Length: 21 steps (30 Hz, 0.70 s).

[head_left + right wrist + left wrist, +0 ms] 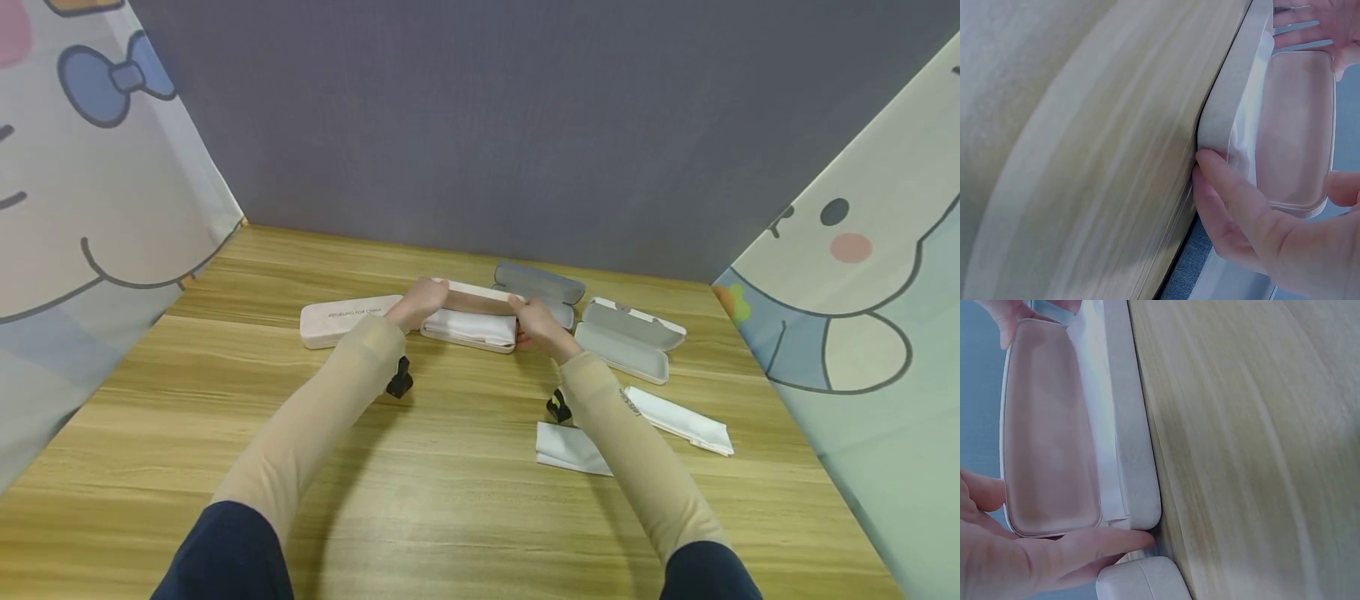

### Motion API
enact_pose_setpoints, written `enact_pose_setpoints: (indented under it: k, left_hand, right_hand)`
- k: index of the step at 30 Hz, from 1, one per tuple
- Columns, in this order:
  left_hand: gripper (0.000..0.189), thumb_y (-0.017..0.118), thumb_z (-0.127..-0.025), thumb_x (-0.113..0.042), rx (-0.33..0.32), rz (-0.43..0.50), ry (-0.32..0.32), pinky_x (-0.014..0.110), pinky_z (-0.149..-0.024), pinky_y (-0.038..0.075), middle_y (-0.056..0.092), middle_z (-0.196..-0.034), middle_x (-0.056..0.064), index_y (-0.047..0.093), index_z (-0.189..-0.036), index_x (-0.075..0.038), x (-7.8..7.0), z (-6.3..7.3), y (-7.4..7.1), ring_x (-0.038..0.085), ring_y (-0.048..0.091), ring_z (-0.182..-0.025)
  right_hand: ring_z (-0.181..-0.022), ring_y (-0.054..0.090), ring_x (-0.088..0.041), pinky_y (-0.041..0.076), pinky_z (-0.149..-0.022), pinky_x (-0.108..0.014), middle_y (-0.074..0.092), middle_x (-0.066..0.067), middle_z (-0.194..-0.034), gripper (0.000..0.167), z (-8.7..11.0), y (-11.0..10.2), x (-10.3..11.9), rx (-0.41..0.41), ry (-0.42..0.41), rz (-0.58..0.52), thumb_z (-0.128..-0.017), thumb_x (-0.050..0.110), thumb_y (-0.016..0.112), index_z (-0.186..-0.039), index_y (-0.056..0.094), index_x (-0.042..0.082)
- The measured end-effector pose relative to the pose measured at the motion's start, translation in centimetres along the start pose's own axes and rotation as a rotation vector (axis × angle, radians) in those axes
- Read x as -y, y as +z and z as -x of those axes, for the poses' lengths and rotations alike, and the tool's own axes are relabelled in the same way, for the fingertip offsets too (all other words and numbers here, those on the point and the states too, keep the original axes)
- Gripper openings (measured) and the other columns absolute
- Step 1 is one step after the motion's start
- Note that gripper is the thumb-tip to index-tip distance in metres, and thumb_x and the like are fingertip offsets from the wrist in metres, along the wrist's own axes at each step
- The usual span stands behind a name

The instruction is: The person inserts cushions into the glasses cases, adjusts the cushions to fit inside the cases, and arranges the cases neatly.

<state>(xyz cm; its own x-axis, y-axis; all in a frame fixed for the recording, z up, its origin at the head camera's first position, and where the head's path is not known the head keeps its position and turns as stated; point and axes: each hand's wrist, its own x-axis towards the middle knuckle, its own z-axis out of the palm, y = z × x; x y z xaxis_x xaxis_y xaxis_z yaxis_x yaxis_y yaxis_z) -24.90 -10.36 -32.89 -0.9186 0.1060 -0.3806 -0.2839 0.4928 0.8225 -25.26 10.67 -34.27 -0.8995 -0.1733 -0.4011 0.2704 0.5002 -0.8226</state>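
Note:
Both hands hold an open glasses case (pixel 477 301) with a pink lining, near the back of the table. Its lid stands raised, and a folded white cloth (pixel 471 326) lies in the base. At the left end, my left hand (pixel 417 303) has its thumb at the lid's rim and its fingers along the base, as the left wrist view shows. My right hand (pixel 1279 231) grips the opposite end the same way, thumb on the lid edge and fingertips at the base's front corner.
A closed pale case (pixel 337 323) lies just left. To the right stand an open grey case (pixel 547 287) and an open white case (pixel 626 343). Two folded white cloths, one farther right (pixel 682 419) and one nearer (pixel 568 447), lie by the right forearm. A grey partition (pixel 480 125) rises behind.

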Motion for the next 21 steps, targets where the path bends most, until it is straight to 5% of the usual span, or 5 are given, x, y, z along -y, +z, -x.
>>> enact_pose_setpoints:
  k: [8, 11, 16, 19, 21]
  left_hand:
    - [0.055, 0.019, -0.105, -0.032, -0.016, 0.003, 0.025, 0.045, -0.110, 0.033, 0.015, -0.157, 0.022, 0.024, -0.144, 0.007, 0.11, -0.17, 0.16, 0.034, 0.034, -0.130]
    - [0.043, 0.019, -0.105, -0.030, -0.028, -0.017, 0.034, 0.043, -0.103, 0.036, 0.028, -0.148, 0.024, 0.044, -0.111, 0.004, 0.26, -0.41, 0.30, 0.027, 0.043, -0.099]
    - [0.040, 0.018, -0.105, -0.029, -0.018, -0.014, 0.039, 0.043, -0.107, 0.035, 0.038, -0.132, 0.023, 0.040, -0.083, -0.003, 0.36, -0.49, 0.42, 0.018, 0.037, -0.067]
    - [0.042, 0.019, -0.105, -0.028, -0.013, -0.005, 0.037, 0.043, -0.106, 0.035, 0.041, -0.127, 0.022, 0.041, -0.078, -0.004, 0.37, -0.21, 0.43, 0.022, 0.042, -0.082]
    - [0.041, 0.019, -0.104, -0.027, -0.016, -0.012, 0.037, 0.043, -0.101, 0.038, 0.044, -0.108, 0.017, 0.033, -0.070, -0.009, 0.46, -0.21, 0.45, 0.020, 0.038, -0.074]
  right_hand:
    - [-0.084, 0.049, -0.024, 0.052, -0.091, -0.044, 0.041, -0.015, -0.101, 0.056, 0.14, -0.05, 0.24, 0.023, 0.004, -0.006, -0.105, 0.040, 0.026, -0.140, 0.021, -0.003]
    - [-0.085, 0.050, -0.023, 0.053, -0.093, -0.044, 0.042, -0.015, -0.103, 0.056, 0.14, -0.01, 0.21, 0.023, 0.003, 0.008, -0.105, 0.038, 0.026, -0.141, 0.021, -0.005]
    - [-0.091, 0.051, -0.024, 0.051, -0.097, -0.044, 0.042, -0.017, -0.113, 0.057, 0.08, 0.06, 0.12, 0.029, -0.002, 0.013, -0.105, 0.036, 0.027, -0.142, 0.022, -0.007]
    - [-0.098, 0.054, -0.029, 0.050, -0.099, -0.045, 0.043, -0.022, -0.120, 0.056, 0.18, -0.02, 0.07, 0.048, -0.014, 0.013, -0.105, 0.035, 0.026, -0.141, 0.023, -0.008]
    - [-0.104, 0.055, -0.032, 0.049, -0.100, -0.046, 0.043, -0.025, -0.124, 0.056, 0.32, -0.04, 0.07, 0.057, -0.023, 0.017, -0.106, 0.034, 0.026, -0.141, 0.023, -0.009]
